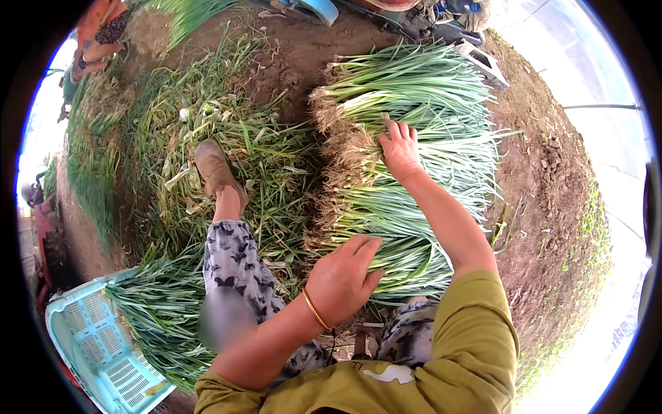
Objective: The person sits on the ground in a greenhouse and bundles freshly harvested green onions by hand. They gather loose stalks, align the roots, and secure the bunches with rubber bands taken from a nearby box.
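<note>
A long row of green onions (414, 202) lies on the soil in front of me, brown roots to the left and green leaves to the right. My right hand (402, 152) reaches onto the middle of the row, fingers touching the pale stalks close to the roots. Whether those fingers grip any stalks is hard to see. Above the near end of the row is my left hand (344, 277), its thumb and forefinger apart and nothing visible between them. A gold-coloured bangle (314, 309) circles the left wrist.
Loose leaves and peelings (269, 160) cover the ground around my outstretched foot (214, 168). A light blue plastic crate (67, 305) stands lower left, beside more green onions (165, 315). Another person (106, 36) is at upper left. A hollow block (483, 64) stands beyond the row.
</note>
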Action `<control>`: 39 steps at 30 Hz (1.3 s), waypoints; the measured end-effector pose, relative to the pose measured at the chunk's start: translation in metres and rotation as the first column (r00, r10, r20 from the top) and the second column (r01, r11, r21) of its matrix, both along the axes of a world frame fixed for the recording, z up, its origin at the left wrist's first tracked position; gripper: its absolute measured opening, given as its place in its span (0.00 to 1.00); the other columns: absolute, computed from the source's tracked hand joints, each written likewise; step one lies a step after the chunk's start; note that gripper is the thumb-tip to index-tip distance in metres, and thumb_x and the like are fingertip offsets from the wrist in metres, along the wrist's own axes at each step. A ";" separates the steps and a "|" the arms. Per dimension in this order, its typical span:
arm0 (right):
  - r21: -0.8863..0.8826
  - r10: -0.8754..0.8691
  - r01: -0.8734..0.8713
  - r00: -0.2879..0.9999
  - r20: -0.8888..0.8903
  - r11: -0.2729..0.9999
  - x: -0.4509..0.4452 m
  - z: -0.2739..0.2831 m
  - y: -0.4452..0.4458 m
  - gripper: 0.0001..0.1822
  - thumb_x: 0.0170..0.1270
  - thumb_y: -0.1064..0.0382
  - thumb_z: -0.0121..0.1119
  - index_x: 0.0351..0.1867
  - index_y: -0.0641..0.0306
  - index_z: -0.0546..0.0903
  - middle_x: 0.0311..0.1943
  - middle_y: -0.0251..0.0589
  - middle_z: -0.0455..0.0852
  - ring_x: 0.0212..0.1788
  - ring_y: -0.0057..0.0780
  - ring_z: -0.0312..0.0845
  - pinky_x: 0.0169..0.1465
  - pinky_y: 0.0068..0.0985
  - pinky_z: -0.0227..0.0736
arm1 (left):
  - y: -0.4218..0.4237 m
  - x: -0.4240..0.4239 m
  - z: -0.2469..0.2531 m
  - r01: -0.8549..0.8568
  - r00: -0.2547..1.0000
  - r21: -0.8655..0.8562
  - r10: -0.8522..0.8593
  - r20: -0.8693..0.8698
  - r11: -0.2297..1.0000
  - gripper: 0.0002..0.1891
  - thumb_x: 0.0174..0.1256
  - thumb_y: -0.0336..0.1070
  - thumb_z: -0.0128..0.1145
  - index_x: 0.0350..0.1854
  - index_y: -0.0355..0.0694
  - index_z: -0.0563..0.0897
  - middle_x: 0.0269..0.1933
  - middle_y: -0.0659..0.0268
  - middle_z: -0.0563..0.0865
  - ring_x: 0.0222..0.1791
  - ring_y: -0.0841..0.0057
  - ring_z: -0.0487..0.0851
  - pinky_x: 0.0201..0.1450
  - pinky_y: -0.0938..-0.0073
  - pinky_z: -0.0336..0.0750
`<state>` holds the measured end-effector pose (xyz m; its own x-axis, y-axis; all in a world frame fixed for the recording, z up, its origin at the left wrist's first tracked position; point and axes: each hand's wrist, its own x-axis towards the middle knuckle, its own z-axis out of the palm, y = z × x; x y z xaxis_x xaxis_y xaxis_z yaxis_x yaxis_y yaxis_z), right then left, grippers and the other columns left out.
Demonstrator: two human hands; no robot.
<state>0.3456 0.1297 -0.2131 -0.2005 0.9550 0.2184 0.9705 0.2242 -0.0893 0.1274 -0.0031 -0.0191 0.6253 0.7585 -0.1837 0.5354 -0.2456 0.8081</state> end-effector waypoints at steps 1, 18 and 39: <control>0.113 0.021 -0.020 1.000 -0.012 0.993 0.003 -0.002 -0.006 0.06 0.49 0.67 0.59 0.31 0.61 0.78 0.59 0.49 0.69 0.62 0.47 0.62 0.59 0.44 0.63 | -0.001 0.002 -0.001 0.011 1.000 0.009 -0.011 0.007 1.000 0.23 0.58 0.35 0.59 0.55 0.33 0.73 0.51 0.50 0.77 0.48 0.53 0.78 0.49 0.63 0.75; -0.369 -0.369 0.188 0.770 -0.521 0.910 0.038 0.007 0.033 0.15 0.49 0.57 0.66 0.36 0.61 0.76 0.34 0.45 0.84 0.39 0.47 0.79 0.42 0.37 0.73 | -0.005 0.014 -0.013 0.066 0.997 0.017 -0.066 -0.041 0.998 0.24 0.59 0.37 0.58 0.57 0.33 0.73 0.50 0.50 0.78 0.47 0.54 0.79 0.49 0.62 0.74; -0.449 -0.440 0.283 0.848 -0.297 0.848 0.023 0.060 0.072 0.12 0.53 0.62 0.54 0.37 0.62 0.82 0.37 0.52 0.85 0.43 0.49 0.80 0.47 0.39 0.74 | -0.012 0.023 -0.007 0.158 0.984 -0.019 -0.159 -0.081 0.987 0.24 0.59 0.37 0.58 0.57 0.33 0.72 0.50 0.52 0.79 0.44 0.57 0.80 0.46 0.64 0.77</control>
<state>0.3682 0.2016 -0.1529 0.1979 0.9626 -0.1848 0.8459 -0.2630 -0.4640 0.1502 -0.0153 -0.0265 0.7196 0.6484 -0.2486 0.5554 -0.3225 0.7665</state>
